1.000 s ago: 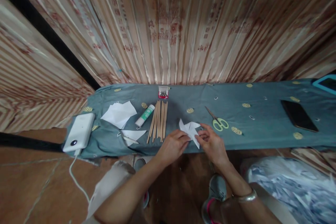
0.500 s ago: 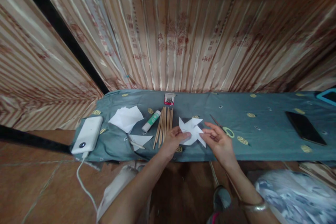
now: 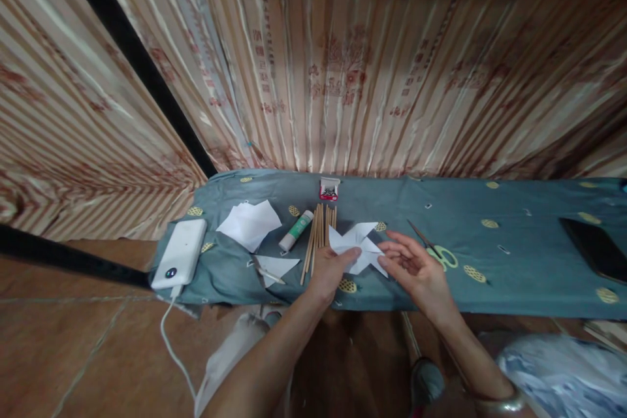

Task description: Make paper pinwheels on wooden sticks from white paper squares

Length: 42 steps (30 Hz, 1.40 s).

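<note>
Just right of the wooden sticks [image 3: 321,225], in the head view, the left hand [image 3: 329,271] pinches a white paper pinwheel [image 3: 360,249], thumb on top. Farther right of the sticks, the right hand [image 3: 420,271] curves its fingers at the pinwheel's edge; whether they grip it, I cannot tell. Left of the sticks lies a glue stick [image 3: 296,230]; behind them, a small red box [image 3: 329,190].

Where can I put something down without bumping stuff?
Bare teal patterned cloth lies between the green-handled scissors and the flat black phone, and along the back, right of the small red box. It's crowded left of the white pinwheel-shaped paper: thin wooden sticks, a green-and-white glue stick, white paper sheets.
</note>
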Tool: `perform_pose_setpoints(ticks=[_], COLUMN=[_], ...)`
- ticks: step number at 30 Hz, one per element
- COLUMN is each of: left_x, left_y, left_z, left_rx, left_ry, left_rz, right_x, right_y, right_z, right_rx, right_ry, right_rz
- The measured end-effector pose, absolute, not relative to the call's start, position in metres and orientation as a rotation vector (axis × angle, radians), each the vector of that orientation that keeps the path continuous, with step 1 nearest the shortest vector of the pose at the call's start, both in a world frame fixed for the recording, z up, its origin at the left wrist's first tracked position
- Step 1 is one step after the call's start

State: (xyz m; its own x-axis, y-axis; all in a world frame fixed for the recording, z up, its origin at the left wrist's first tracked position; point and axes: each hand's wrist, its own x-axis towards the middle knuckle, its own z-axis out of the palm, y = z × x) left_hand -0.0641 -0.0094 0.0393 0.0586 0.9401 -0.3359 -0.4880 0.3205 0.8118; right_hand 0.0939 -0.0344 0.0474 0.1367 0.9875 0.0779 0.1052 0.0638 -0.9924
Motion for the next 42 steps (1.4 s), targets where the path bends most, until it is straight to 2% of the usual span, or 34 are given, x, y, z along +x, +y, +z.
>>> perform_pose_setpoints(ticks=[4, 9, 16, 26, 42], left_x=[-0.068, -0.069, -0.085, -0.157, -0.173], left_y=[-0.009, -0.009, 0.002, 0.039, 0.034], left_z=[0.040, 0.037, 0.041, 0.058, 0.055], left_rx=[0.564, 0.559, 0.538, 0.448, 0.452], left_ry=[0.988, 0.989, 0.929, 1.034, 1.050], left_rz=[1.159, 1.123, 1.182, 1.580, 1.555], right_x=[0.100, 0.107, 0.085, 0.020, 0.013], right_y=[-0.028, -0.009, 0.053, 0.171, 0.197], right_z=[0.052, 0.035, 0.024, 0.041, 0.035], right_rx=[-1.356, -1.423, -1.541, -1.616, -1.584], right_ry=[-1.176, -1.096, -1.557, -2.202, -2.615], right_rz=[0.949, 0.879, 0.623, 0.249, 0.018])
